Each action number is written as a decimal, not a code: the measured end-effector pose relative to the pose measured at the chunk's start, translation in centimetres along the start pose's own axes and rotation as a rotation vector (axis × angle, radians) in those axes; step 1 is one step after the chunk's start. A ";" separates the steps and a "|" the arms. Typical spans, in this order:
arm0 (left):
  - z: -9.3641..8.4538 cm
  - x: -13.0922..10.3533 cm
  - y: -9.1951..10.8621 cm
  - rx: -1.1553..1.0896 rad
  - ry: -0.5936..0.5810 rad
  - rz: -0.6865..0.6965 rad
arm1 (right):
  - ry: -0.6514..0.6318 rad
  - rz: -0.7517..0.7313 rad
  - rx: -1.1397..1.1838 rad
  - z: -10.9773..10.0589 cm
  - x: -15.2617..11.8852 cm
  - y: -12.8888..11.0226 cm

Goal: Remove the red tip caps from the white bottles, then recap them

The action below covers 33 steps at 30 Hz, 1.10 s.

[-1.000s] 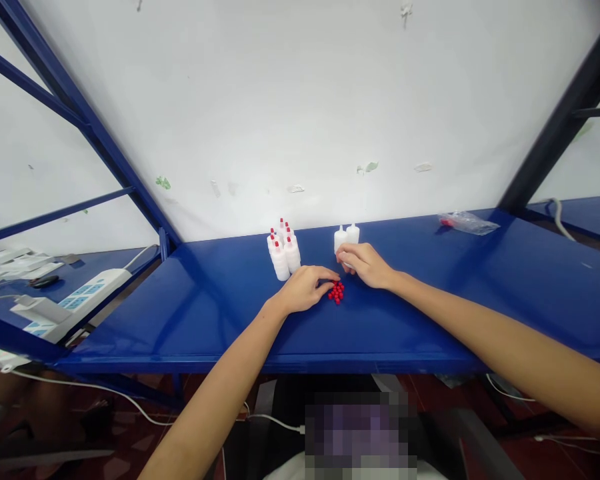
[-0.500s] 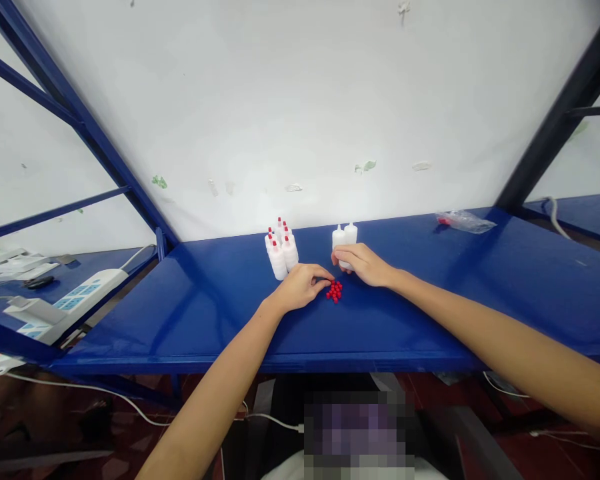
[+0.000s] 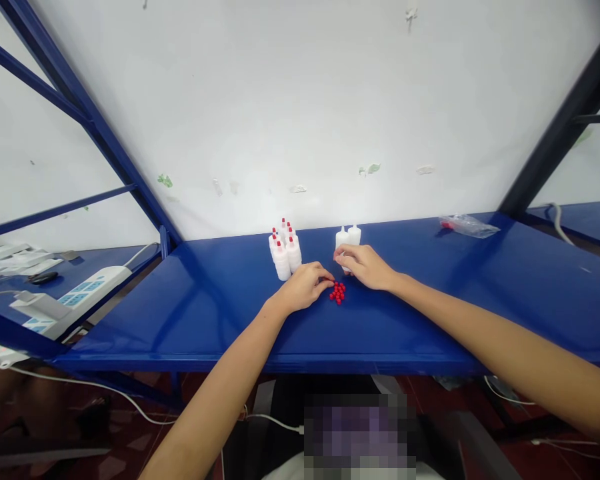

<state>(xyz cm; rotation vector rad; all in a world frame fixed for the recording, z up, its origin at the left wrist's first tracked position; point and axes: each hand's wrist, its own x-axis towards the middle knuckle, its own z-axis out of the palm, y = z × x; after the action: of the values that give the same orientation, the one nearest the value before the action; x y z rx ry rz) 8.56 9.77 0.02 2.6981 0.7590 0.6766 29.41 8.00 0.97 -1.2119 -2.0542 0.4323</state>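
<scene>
At the left edge of a small pile of red caps [image 3: 339,293], my left hand [image 3: 306,287] pinches with thumb and forefinger; a bit of red shows at the fingertips. My right hand [image 3: 365,265] is closed around the lower part of a white squeeze bottle [image 3: 342,239], which has a bare pointed nozzle. Right behind it stands a second uncapped white bottle [image 3: 354,233]. Beyond my left hand, several white bottles with red caps [image 3: 282,261] stand upright in a tight group.
A clear plastic bag [image 3: 473,227] with something red in it lies at the back right of the blue table [image 3: 205,300]. White power strips [image 3: 87,293] rest at the left, beyond the blue frame post [image 3: 115,150]. A white wall rises behind.
The view has shifted slightly. My left fingertips have closed in on a red cap at the pile's edge. My right hand stays on the bottle.
</scene>
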 end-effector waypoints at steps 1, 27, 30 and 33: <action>0.0 0.0 0.0 -0.003 0.012 0.004 | -0.001 -0.019 -0.062 0.0 0.0 0.0; 0.5 -0.4 0.4 0.269 0.381 0.223 | -0.106 -0.143 -0.417 0.1 -0.3 -2.3; 0.7 -0.3 0.5 0.387 0.365 0.185 | -0.091 -0.160 -0.542 0.2 -0.4 -2.8; 0.7 -0.3 0.4 0.415 0.357 0.150 | -0.104 -0.175 -0.541 0.2 -0.5 -3.0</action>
<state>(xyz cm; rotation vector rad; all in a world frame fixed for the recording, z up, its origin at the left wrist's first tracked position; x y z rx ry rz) 8.82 9.22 -0.58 3.0721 0.8643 1.1760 27.52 6.01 2.39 -1.3110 -2.4326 -0.1633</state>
